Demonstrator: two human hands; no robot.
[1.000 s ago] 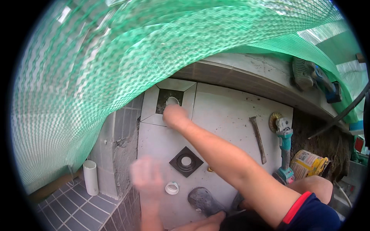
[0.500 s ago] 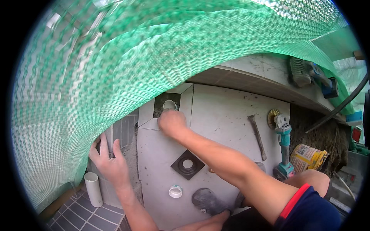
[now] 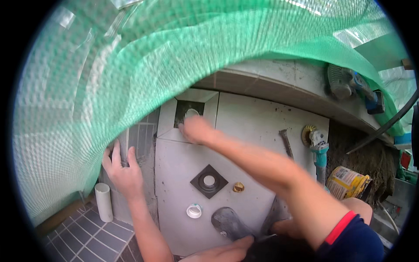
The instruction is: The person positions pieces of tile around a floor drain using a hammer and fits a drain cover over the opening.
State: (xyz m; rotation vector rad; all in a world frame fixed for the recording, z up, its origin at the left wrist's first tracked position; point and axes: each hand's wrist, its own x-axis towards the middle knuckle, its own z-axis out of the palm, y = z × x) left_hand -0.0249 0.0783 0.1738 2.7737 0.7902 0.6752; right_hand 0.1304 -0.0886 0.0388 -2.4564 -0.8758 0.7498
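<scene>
My right hand (image 3: 197, 129) is at a square opening (image 3: 181, 109) cut in the light floor tiles, fingers curled down beside the white pipe end (image 3: 191, 113) inside it. What these fingers pinch, if anything, is hidden. My left hand (image 3: 124, 172) has its fingers spread against the grey tiled surface beside the floor, holding nothing. Closer to me lie a dark square drain fitting (image 3: 218, 184) with a pale round centre, a short white pipe ring (image 3: 194, 211) and a small brass-coloured round piece (image 3: 238, 187). A white pipe length (image 3: 104, 203) stands by my left forearm.
Green netting (image 3: 183, 52) hangs low over the far and left sides. Rightward lie a flat metal bar (image 3: 286, 143), an angle grinder (image 3: 321, 157) with a brush wheel and a yellow container (image 3: 348, 181). Power tools (image 3: 349, 83) rest on the ledge.
My right hand has shifted slightly at the opening, and its forearm has swung, uncovering the brass-coloured piece and covering part of the grinder and bar. The netting has moved a little. My left hand stays put.
</scene>
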